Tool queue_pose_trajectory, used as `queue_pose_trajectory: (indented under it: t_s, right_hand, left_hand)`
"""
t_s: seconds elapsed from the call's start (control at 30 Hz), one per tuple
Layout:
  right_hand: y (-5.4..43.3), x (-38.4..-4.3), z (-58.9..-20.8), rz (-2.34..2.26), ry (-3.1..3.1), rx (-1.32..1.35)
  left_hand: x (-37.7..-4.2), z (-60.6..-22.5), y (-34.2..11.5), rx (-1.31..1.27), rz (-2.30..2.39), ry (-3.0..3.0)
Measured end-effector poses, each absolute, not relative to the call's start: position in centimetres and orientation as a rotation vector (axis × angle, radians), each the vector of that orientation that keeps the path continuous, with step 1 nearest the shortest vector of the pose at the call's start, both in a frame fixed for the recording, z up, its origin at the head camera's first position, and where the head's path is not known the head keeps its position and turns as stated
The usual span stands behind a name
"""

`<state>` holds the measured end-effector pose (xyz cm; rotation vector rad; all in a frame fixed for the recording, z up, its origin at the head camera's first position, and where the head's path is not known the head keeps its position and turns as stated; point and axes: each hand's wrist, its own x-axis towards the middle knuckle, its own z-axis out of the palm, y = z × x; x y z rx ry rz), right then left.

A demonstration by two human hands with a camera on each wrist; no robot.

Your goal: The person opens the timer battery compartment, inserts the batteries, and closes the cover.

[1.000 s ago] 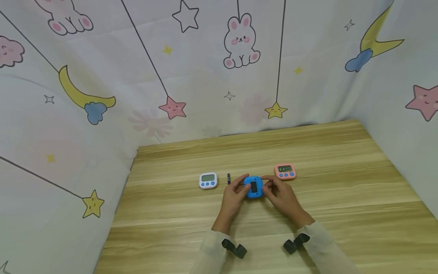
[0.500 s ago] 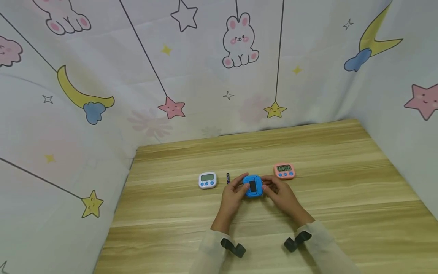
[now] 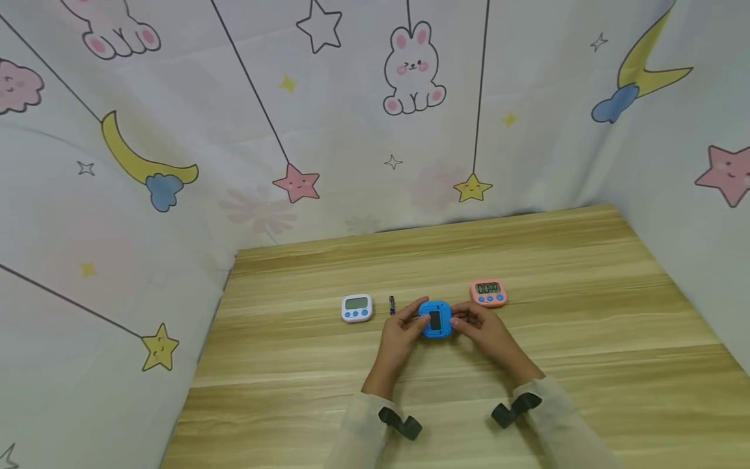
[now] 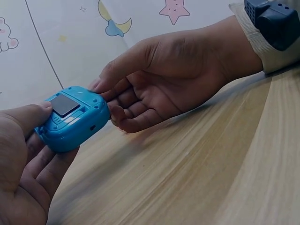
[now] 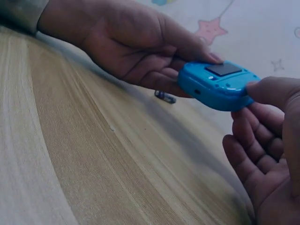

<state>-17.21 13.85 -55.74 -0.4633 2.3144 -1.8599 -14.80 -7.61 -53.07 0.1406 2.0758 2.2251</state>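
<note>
A blue digital timer [image 3: 445, 318] is held off the table, its back turned up with a dark square pad [image 4: 64, 105] showing. My left hand [image 3: 400, 333] grips its left side, thumb on the back beside the pad and fingers underneath. On the other side my right hand [image 3: 487, 333] pinches the timer's edge, thumb on top at the corner and a finger below; its other fingers curl loosely under. In the right wrist view a small battery [image 5: 165, 97] lies on the table beyond the timer. The timer's screen side faces down, hidden.
On the wooden table [image 3: 281, 391], a white timer [image 3: 357, 308] stands left of the battery, its screen blank. A pink timer [image 3: 488, 293] showing zeros sits just beyond my right hand. A printed cloth [image 3: 351, 130] hangs around the table's back and sides.
My right hand and forearm have shifted slightly to the right, fingers still at the blue timer's edge. The left hand keeps its grip. The battery and other timers stay put.
</note>
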Motion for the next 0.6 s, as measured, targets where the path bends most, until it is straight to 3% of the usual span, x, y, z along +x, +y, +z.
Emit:
queue_pose_trajectory:
  t_s: [0.6]
  right_hand:
    - [14.18,-17.48,-55.93,-1.853,2.262,-0.477]
  left_hand:
    - [-14.90,-53.32,-7.82,0.165,2.213,2.054]
